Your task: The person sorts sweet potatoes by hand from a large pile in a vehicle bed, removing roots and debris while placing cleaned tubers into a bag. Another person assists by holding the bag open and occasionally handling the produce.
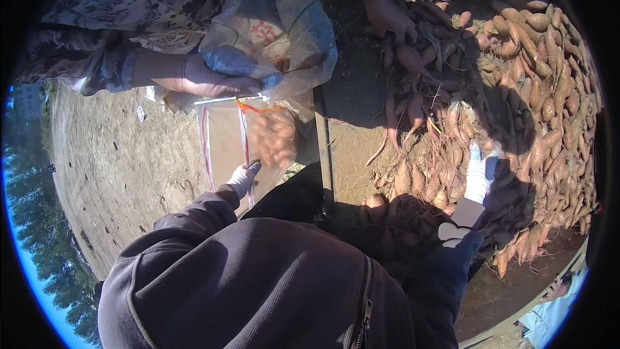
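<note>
My left hand (244, 179), in a pale glove, is closed on the edge of a clear plastic bag (221, 139) with red and white stripes. Reddish sweet potatoes (272, 134) show through the bag's side. To the right, my right hand (479, 174), in a white ribbed glove, reaches onto a heap of sweet potatoes (549, 110) with thin roots. Its fingers look stretched apart against the heap, their tips partly lost in glare and shadow. Across from me, a co-worker's hand (219, 82) holds the bag's upper edge beside crumpled clear plastic (300, 39).
Another bare hand (394, 21) touches sweet potatoes at the top. A straight raised edge (324, 155) runs between the bag and the soil-covered bed (355, 148). Dry bare ground (129, 174) lies left, with trees (39, 220) beyond. Someone's pale clothing (549, 313) shows lower right.
</note>
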Demonstrator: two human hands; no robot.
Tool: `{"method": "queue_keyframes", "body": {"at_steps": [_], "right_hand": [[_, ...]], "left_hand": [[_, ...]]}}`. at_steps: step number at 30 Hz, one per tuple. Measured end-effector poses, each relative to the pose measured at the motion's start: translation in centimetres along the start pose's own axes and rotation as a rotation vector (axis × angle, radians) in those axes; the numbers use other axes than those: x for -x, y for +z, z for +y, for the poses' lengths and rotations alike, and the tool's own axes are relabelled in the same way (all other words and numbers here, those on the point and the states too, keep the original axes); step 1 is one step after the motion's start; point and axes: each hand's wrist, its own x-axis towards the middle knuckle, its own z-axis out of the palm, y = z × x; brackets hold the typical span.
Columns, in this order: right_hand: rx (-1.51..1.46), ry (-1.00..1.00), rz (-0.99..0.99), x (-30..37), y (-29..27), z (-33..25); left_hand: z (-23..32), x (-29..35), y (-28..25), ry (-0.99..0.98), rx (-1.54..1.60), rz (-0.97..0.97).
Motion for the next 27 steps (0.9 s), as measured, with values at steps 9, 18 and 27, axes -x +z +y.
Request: {"method": "queue_keyframes", "body": {"at_steps": [9,18,27], "right_hand": [[0.062,0.091,-0.046,-1.2,8.0,-8.9],[0.071,-0.216,0.037,-2.8,3.4,-14.1],[0.807,0.002,0.116,-6.2,-5.7,3.1]], "left_hand": [[10.8,9.5,3.6,1.043,-0.465,0.481],[25.9,8.5,23.3,1.718,-0.991,-0.048],[34.8,-2.5,24.5,1.592,-1.311,0.352]]}}
